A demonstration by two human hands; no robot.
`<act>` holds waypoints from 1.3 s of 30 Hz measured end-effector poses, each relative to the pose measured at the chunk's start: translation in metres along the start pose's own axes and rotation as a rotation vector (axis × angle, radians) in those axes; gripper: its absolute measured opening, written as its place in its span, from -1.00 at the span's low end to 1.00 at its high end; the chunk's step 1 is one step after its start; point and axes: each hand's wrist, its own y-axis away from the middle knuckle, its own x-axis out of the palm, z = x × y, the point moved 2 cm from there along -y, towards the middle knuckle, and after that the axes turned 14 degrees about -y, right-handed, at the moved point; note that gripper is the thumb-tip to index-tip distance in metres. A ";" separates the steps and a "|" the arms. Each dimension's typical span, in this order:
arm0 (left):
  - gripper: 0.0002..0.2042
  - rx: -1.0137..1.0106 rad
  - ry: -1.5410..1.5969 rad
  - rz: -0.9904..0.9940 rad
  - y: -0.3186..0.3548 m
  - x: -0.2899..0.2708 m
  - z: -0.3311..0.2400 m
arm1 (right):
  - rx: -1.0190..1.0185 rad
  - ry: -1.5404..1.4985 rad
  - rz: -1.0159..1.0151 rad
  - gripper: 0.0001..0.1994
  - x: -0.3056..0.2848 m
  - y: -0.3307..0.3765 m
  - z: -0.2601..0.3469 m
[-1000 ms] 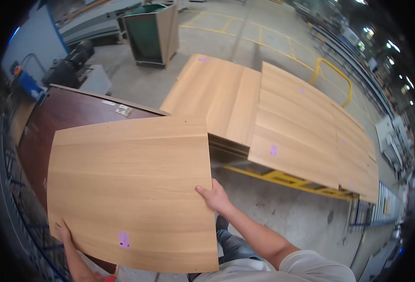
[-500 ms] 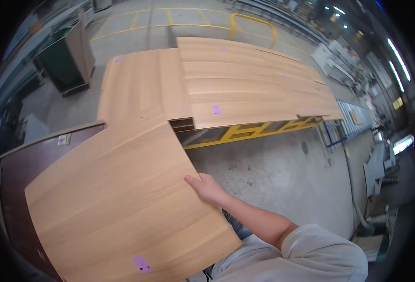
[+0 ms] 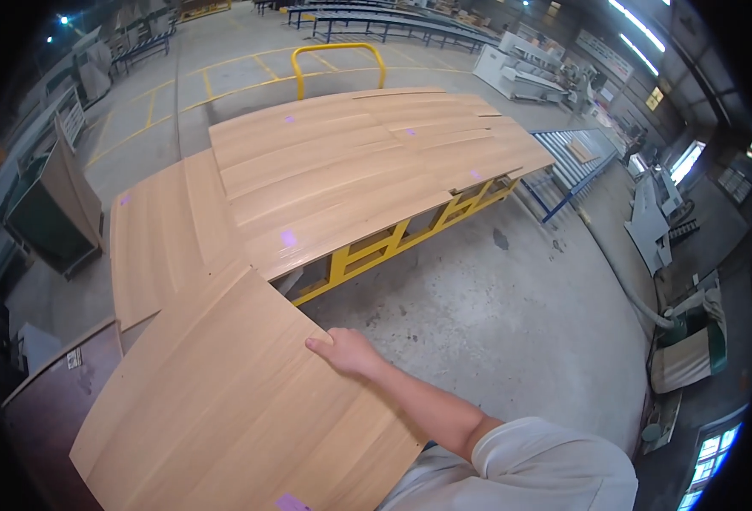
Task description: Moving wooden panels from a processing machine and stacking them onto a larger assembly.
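Note:
My right hand (image 3: 344,351) is closed on the right edge of a large light wood-grain panel (image 3: 223,400), thumb on top and the other fingers hidden underneath. The panel slants across the lower part of the view, with a purple label (image 3: 291,503) near its bottom edge. Its far corner overlaps other panels in the same wood grain; whether it touches them I cannot tell. Beyond my hand, several such panels (image 3: 333,170) with purple labels lie on a yellow frame (image 3: 367,255). My left hand is not in view.
A dark reddish-brown board (image 3: 74,400) lies at the left, below a green-and-brown bin (image 3: 57,209). A yellow hoop rail (image 3: 338,48) stands behind the panels. At the right are a blue roller conveyor (image 3: 567,162) and a hose (image 3: 623,268) along the floor (image 3: 495,324).
My view has turned to the right, so the panel stack appears further left. The held panel has shifted and turned, and its label now sits at the lower edge. My right hand keeps its grip.

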 end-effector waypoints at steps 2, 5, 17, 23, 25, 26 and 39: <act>-0.26 0.024 0.029 -0.010 0.036 -0.004 -0.032 | 0.006 0.001 -0.020 -0.37 -0.036 0.005 -0.010; -0.28 0.062 0.069 -0.037 0.102 -0.013 -0.078 | 0.004 -0.023 -0.036 -0.35 -0.095 0.013 -0.042; -0.33 0.132 0.226 -0.113 0.454 -0.010 -0.193 | 0.017 -0.316 -0.395 -0.38 -0.414 0.095 -0.252; -0.18 0.293 0.315 0.021 0.392 0.102 -0.308 | -0.002 -0.362 -0.668 -0.49 -0.572 0.123 -0.348; -0.18 0.293 -0.078 -0.046 0.416 0.125 -0.380 | -0.010 -0.343 -0.684 -0.50 -0.610 0.116 -0.382; -0.19 0.295 -0.124 -0.059 0.430 0.139 -0.418 | 0.044 -0.356 -0.725 -0.49 -0.630 0.118 -0.398; -0.25 0.796 -0.472 0.194 0.684 0.438 -0.945 | 0.417 -0.458 -1.268 -0.46 -0.868 0.175 -0.558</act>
